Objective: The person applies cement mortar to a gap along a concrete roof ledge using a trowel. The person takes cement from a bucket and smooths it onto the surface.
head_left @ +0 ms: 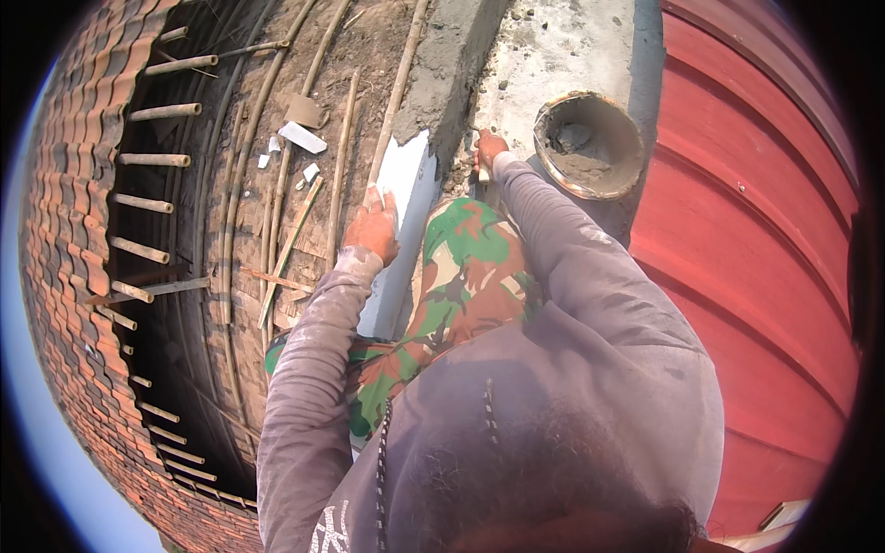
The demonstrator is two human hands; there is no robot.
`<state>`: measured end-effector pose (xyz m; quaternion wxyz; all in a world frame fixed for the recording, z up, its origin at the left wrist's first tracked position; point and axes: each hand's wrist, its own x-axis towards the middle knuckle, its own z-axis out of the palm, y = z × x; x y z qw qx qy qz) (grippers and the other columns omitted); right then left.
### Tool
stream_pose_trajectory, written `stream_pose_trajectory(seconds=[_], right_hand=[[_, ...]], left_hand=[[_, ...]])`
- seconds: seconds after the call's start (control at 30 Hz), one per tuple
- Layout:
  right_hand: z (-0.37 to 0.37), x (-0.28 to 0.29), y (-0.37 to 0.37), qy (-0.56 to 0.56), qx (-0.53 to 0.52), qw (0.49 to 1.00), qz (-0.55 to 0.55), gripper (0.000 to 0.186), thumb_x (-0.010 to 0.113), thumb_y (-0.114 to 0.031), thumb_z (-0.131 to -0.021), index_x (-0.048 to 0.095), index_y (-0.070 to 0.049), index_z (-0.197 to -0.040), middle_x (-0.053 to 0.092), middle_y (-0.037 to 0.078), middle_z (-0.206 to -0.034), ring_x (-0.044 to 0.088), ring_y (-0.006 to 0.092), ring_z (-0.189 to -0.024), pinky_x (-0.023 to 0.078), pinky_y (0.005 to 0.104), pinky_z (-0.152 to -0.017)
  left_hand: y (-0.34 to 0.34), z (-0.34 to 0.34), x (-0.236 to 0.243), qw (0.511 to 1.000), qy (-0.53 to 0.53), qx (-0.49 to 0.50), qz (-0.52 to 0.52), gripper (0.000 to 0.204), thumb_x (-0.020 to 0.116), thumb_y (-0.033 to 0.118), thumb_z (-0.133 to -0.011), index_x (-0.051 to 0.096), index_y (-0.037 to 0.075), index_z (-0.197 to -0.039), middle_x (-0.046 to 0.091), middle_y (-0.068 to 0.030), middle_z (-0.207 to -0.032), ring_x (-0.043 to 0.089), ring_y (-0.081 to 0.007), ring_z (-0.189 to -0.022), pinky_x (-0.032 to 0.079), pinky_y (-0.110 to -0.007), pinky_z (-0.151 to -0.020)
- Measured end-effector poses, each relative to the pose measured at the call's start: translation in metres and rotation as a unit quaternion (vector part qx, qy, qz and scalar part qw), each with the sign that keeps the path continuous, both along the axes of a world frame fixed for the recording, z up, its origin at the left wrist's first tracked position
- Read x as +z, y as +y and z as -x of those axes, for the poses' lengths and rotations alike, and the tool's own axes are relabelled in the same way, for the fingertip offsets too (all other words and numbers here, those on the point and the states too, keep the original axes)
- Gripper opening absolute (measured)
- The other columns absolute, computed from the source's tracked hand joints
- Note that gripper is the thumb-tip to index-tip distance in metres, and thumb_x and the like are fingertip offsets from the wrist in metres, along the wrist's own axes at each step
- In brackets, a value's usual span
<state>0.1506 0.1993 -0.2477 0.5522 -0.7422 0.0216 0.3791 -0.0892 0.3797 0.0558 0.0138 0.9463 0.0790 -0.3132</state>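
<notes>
My left hand (373,227) lies with its fingers stretched along the edge of a smooth white block wall (407,189). Grey mortar (433,78) coats the farther part of that wall and ends in a ragged line just beyond my fingers. Closed around the pale handle of what looks like a trowel (484,174), my right hand (490,147) is low beside the wall's right face. The tool's blade cannot be made out. To the right of that hand stands a round bucket (551,170) with grey mortar inside.
Pale concrete (525,46) extends beyond the bucket, with red metal roofing (747,184) to the right. On the left, bamboo poles (341,166) and white block scraps (302,137) lie on brown boards. Roof tiles (78,184) with jutting battens (157,159) line the far left.
</notes>
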Motion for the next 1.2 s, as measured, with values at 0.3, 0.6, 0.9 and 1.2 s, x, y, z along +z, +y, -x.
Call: stream_pose_trajectory(seconds=[0.3,0.6,0.9,1.2], right_hand=[[0.004,0.074,-0.004,0.118,-0.198,0.968,-0.100,0.041,0.048,-0.043,-0.105,0.059,-0.003,-0.101,0.051,0.005,-0.063,0.049,0.0188,-0.046,0.045,0.0381,-0.042],[0.007,0.140,0.020,0.037,-0.213,0.971,-0.098,0.032,0.048,-0.041,-0.107,0.055,-0.010,-0.104,0.050,0.003,-0.062,0.050,0.0179,-0.046,0.046,0.0374,-0.042],[0.044,0.135,0.020,-0.319,-0.167,0.932,0.049,0.034,0.049,-0.039,-0.107,0.054,-0.006,-0.101,0.056,0.007,-0.065,0.057,0.0214,-0.046,0.048,0.0397,-0.040],[0.041,0.193,0.030,0.048,-0.247,0.958,-0.133,0.024,0.054,-0.040,-0.106,0.051,-0.017,-0.106,0.053,0.006,-0.068,0.057,0.0234,-0.047,0.048,0.0402,-0.038]], left_hand=[[0.004,0.005,-0.004,1.000,-0.006,-0.012,-0.010,0.096,0.079,0.016,-0.082,0.026,0.000,-0.160,0.025,-0.0315,-0.164,0.052,-0.0471,-0.132,0.049,-0.044,-0.111],[0.007,0.008,-0.005,1.000,-0.012,-0.015,-0.015,0.102,0.085,0.020,-0.078,0.027,-0.002,-0.159,0.025,-0.0345,-0.162,0.056,-0.0487,-0.127,0.048,-0.046,-0.110],[0.005,0.005,-0.014,0.999,-0.010,-0.025,-0.023,0.102,0.085,0.020,-0.078,0.026,-0.002,-0.159,0.024,-0.0344,-0.162,0.055,-0.0483,-0.128,0.049,-0.046,-0.109],[0.003,0.005,-0.013,1.000,-0.009,-0.004,-0.027,0.102,0.083,0.019,-0.079,0.024,-0.001,-0.160,0.022,-0.0324,-0.164,0.055,-0.0482,-0.129,0.049,-0.047,-0.110]])
